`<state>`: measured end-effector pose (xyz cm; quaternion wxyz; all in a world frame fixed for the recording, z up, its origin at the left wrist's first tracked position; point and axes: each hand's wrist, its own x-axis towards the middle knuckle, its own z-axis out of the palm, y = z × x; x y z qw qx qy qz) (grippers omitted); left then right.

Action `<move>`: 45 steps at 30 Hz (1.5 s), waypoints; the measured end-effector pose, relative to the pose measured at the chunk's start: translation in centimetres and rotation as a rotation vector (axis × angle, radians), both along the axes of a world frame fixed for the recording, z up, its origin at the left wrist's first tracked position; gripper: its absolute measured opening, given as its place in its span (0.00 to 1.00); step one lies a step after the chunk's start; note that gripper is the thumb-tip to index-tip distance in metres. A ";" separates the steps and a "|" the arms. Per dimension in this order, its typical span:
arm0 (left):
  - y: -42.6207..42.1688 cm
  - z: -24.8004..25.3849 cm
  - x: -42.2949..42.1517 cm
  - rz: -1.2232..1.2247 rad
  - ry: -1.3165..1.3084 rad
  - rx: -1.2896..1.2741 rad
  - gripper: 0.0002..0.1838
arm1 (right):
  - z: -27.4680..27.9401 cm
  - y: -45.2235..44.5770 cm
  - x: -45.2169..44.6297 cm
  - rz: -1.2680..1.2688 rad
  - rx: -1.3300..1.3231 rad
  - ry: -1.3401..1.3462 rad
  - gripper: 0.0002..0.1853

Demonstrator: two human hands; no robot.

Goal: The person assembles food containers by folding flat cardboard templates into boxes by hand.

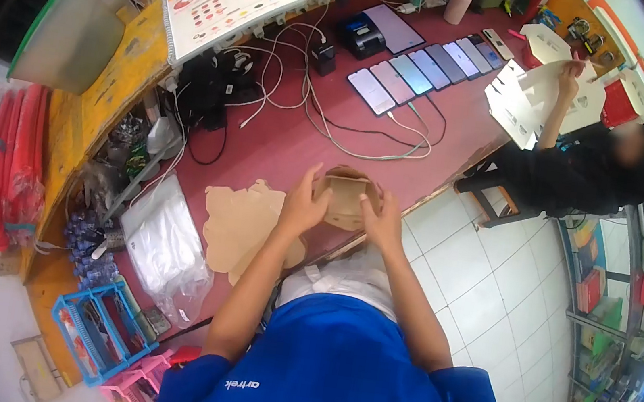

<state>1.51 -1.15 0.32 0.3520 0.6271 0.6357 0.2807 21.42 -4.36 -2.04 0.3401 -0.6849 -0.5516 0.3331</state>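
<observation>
Head view: mid-frame, our left hand [307, 205] and right hand [385, 219] clasp opposite sides of a brown cardboard box [347, 196]; flat cardboard [238, 222] lies left of centre.

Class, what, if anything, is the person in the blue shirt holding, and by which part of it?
A small brown cardboard box, held by two opposite sides: the left grip is on its left side, the right grip on its right.

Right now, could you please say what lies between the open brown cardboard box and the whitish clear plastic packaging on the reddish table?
In the head view, the person's left hand, holding the box, then flat, wavy-edged brown cardboard lie between.
</observation>
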 end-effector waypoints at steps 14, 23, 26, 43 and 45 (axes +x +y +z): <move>5.5 -0.1 -0.1 -0.216 0.245 -0.156 0.16 | 3.2 5.6 1.8 0.084 -0.192 -0.257 0.10; 5.6 0.9 2.1 -0.209 0.520 -0.322 0.26 | 2.3 6.7 1.0 0.122 -0.181 -0.338 0.12; 5.3 1.2 0.8 -0.214 0.401 -0.347 0.30 | 2.1 6.5 1.2 0.112 -0.253 -0.351 0.17; 0.0 -1.1 -3.0 -0.060 -0.480 -0.318 0.29 | -1.2 1.0 3.2 -0.019 -0.166 0.422 0.17; -0.1 -0.3 -2.7 -0.005 -0.526 -0.378 0.30 | -1.2 1.0 3.0 -0.025 -0.148 0.427 0.16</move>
